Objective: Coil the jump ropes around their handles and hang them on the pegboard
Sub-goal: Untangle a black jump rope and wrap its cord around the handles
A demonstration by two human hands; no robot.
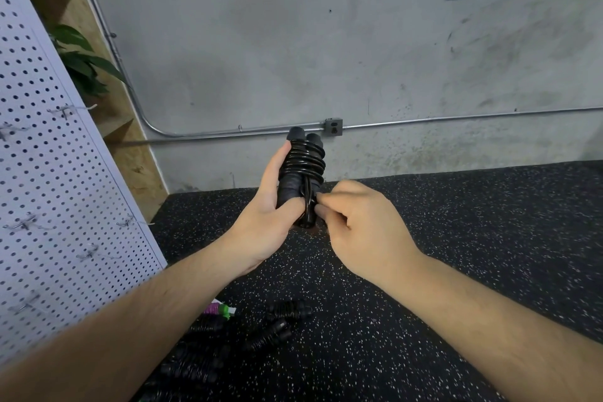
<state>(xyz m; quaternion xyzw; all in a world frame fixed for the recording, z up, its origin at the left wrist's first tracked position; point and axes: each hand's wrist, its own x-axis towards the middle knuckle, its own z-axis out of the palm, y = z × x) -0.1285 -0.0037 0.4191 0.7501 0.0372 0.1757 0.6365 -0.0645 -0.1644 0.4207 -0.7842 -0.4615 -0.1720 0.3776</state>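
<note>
I see my left hand (270,209) curled around the black jump rope (301,166), holding it upright, off to the right of the white pegboard (49,173). My right hand (359,225) pinches a loop of the rope with its fingertips. More coiled ropes (284,312) lie on the floor (424,238), lower down and right of the pegboard.

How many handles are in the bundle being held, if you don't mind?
2. The left handle lies against the left hand; the right handle touches it, both bound by black rope. None seems hidden.
</note>
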